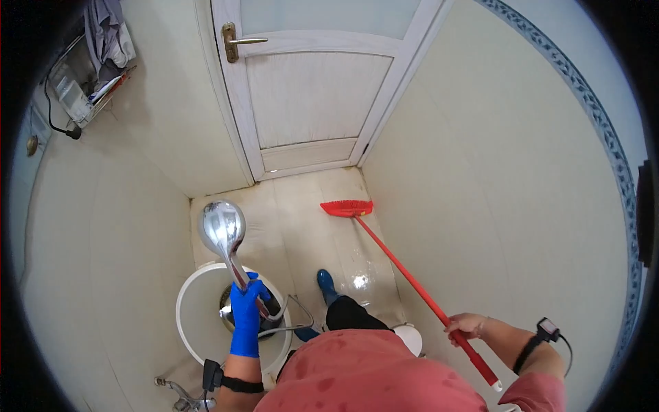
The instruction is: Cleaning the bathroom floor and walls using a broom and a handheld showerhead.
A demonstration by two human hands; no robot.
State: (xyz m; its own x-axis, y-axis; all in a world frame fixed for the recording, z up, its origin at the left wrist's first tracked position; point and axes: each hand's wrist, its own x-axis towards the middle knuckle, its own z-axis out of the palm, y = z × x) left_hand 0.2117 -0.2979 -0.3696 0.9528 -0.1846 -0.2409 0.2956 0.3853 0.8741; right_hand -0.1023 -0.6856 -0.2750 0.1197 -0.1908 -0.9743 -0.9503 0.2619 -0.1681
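A blue rubber glove covers my left hand [248, 304], which is closed around the handle of a chrome hand shower [222, 226]. The shower head is raised above a large white tub [186, 309], and its metal hose [309, 311] loops down beside my wrist. Dark and shiny items inside the tub are partly hidden by my forearm. Bare of any glove, my right hand [463, 328] grips the red handle [412, 280] of a broom. Its red bristle head [347, 208] rests on the tiled floor close to the right wall.
A white panelled door [319, 98] with a brass handle stands shut ahead. Tiled walls close in on both sides. The floor [360, 280] shines wet near my blue boot [326, 283]. A wall tap [180, 394] sits lower left; a loaded wire rack [98, 98] hangs upper left.
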